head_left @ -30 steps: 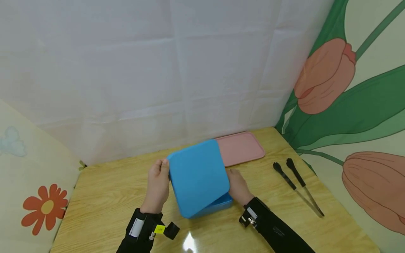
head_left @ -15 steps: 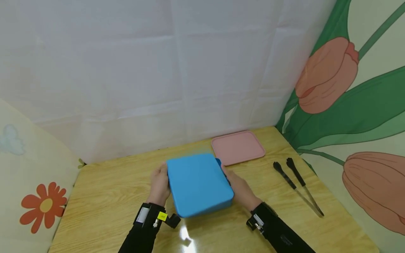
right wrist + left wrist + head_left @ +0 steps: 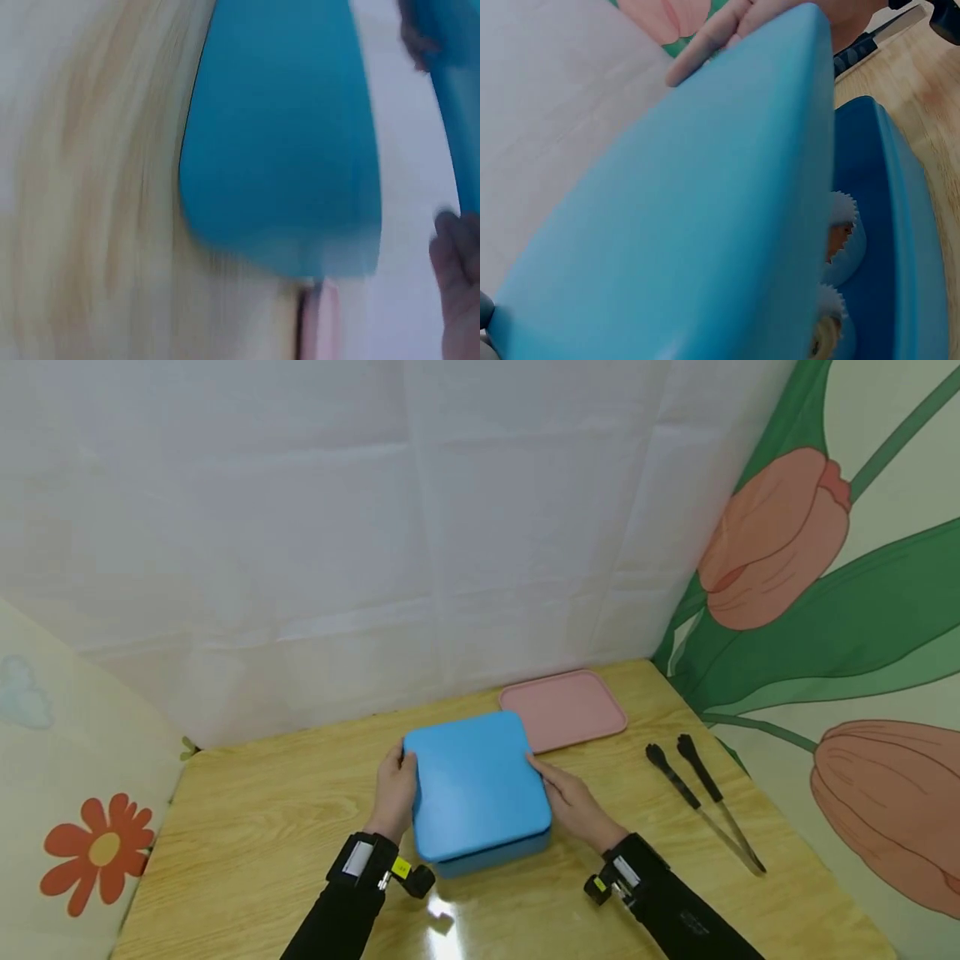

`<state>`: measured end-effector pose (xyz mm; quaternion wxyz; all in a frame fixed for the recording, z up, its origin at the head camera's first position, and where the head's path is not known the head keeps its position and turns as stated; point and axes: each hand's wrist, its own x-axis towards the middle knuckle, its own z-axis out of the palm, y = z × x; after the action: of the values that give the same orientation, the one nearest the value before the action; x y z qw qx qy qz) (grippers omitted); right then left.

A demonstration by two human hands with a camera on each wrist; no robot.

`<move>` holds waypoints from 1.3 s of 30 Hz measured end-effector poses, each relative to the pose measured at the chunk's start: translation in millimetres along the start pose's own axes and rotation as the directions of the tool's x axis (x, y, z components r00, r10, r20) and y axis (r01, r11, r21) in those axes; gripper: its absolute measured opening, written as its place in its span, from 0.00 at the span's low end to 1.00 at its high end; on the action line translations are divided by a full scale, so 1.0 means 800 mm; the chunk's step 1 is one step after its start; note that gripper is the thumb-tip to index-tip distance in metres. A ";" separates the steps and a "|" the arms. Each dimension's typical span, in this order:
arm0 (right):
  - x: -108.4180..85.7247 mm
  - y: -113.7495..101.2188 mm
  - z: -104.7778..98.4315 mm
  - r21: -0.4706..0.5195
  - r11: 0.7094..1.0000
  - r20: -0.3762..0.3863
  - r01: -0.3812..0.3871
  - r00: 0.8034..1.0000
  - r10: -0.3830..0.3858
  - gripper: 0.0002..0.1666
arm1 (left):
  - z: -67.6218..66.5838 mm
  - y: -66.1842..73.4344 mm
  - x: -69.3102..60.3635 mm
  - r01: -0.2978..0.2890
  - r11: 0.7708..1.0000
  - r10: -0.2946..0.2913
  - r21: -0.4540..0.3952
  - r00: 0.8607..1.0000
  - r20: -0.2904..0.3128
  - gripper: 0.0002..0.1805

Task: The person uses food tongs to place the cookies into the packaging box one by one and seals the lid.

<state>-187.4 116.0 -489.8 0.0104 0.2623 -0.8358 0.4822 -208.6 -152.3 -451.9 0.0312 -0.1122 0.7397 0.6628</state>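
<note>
A blue square lid (image 3: 483, 785) lies tilted over a blue box (image 3: 495, 857), with a gap along the front. My left hand (image 3: 393, 789) grips the lid's left edge, thumb on top. At the right edge, my right hand (image 3: 573, 802) touches the lid with its fingers fairly straight; in the left wrist view those fingers (image 3: 712, 45) lie along the lid's far edge. Through the gap in that view, white frilled paper cups (image 3: 847, 236) holding brownish food show inside the box. The lid covers the remaining contents. The right wrist view is blurred.
A pink tray (image 3: 566, 710) lies behind the box at the back of the wooden table (image 3: 277, 852). Metal tongs with black handles (image 3: 705, 802) rest to the right. A white cloth (image 3: 315, 543) hangs behind the table.
The lid has gone from steeply slanted to lying flatter over the box. My right hand has shifted from the box's side to the lid's right edge; the left hand has moved slightly right.
</note>
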 end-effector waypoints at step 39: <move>-0.004 0.010 0.055 0.350 0.785 -0.025 -0.511 0.833 0.553 0.32 | 0.024 -0.042 0.012 0.135 0.990 -0.136 0.029 0.990 0.023 0.29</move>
<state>-177.7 84.9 -520.2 -0.1172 -0.0175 -0.7807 0.6136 -213.2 -138.1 -488.5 0.0868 -0.1535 0.7389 0.6503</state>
